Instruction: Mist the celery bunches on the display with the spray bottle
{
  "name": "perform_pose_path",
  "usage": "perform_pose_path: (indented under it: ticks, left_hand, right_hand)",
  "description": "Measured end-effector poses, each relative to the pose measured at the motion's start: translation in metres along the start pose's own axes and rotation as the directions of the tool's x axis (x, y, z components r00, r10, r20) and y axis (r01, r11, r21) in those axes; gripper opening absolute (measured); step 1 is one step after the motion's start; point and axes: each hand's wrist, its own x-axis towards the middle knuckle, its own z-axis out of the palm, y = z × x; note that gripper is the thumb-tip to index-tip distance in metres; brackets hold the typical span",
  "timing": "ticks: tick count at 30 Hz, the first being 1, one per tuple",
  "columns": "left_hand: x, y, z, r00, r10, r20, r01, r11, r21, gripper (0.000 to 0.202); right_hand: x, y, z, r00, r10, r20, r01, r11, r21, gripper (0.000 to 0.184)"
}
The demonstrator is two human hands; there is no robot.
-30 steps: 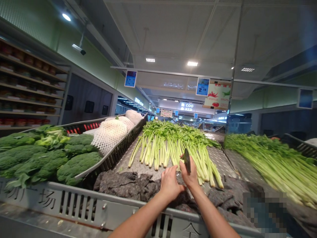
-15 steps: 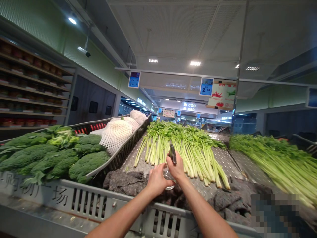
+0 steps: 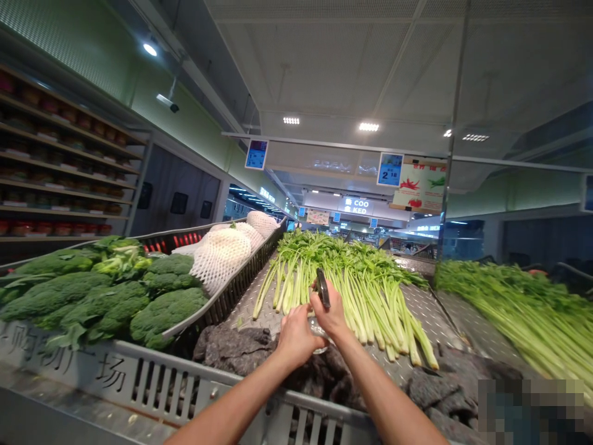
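A spray bottle with a dark trigger head and a clear body is between my hands over the front of the celery display. My right hand is wrapped round it just below the head. Around the clear lower body, my left hand is closed, with the thumb toward the base. Parts of the bottle are hidden by the fingers. Just beyond lies a wide row of celery, pale stalk ends toward me and leaves at the back. Below the hands is crumpled grey cloth.
Broccoli fills a grey crate at left, with net-wrapped produce behind it. A slotted grey plastic edge runs along the front. The celery rests on a patterned metal plate. A mirror stands at right.
The view has shifted slightly, so the surroundings sit a little lower and farther right. Both hands keep the same hold on the spray bottle.
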Motion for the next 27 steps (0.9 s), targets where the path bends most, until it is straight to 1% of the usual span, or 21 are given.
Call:
perform_pose_path:
  ticks: [5,8,10,13,17,23,27]
  left_hand:
    - [0.020,0.023,-0.004,0.998,0.042,-0.038,-0.043,0.998,-0.042,0.067]
    - [0.028,0.032,-0.003,0.997,0.079,-0.028,-0.080,0.995,-0.055,0.071]
    - [0.031,0.034,0.001,0.994,0.105,-0.004,-0.105,0.992,-0.067,0.073]
    - [0.031,0.032,0.009,0.992,0.117,0.039,-0.112,0.987,-0.114,0.077]
    - [0.028,0.030,0.020,0.990,0.113,0.089,-0.095,0.978,-0.188,0.077]
    - [0.025,0.038,0.031,0.982,0.130,0.135,-0.098,0.970,-0.224,0.080]
    - [0.022,0.049,0.035,0.981,0.142,0.134,-0.111,0.970,-0.216,0.084]
  right_hand:
    - [0.021,-0.003,-0.020,0.995,-0.002,-0.105,0.002,1.000,-0.003,0.023]
    - [0.029,-0.001,-0.029,0.986,0.020,-0.166,-0.022,1.000,-0.010,0.025]
    - [0.031,0.002,-0.033,0.984,0.045,-0.171,-0.049,0.999,-0.020,0.022]
    - [0.029,0.010,-0.036,0.982,0.109,-0.153,-0.116,0.992,-0.041,0.018]
    - [0.019,0.020,-0.040,0.970,0.180,-0.164,-0.192,0.980,-0.057,0.019]
    - [0.006,0.028,-0.052,0.954,0.207,-0.216,-0.217,0.976,-0.022,0.024]
    - [0.004,0.032,-0.064,0.955,0.191,-0.226,-0.209,0.976,-0.059,0.023]
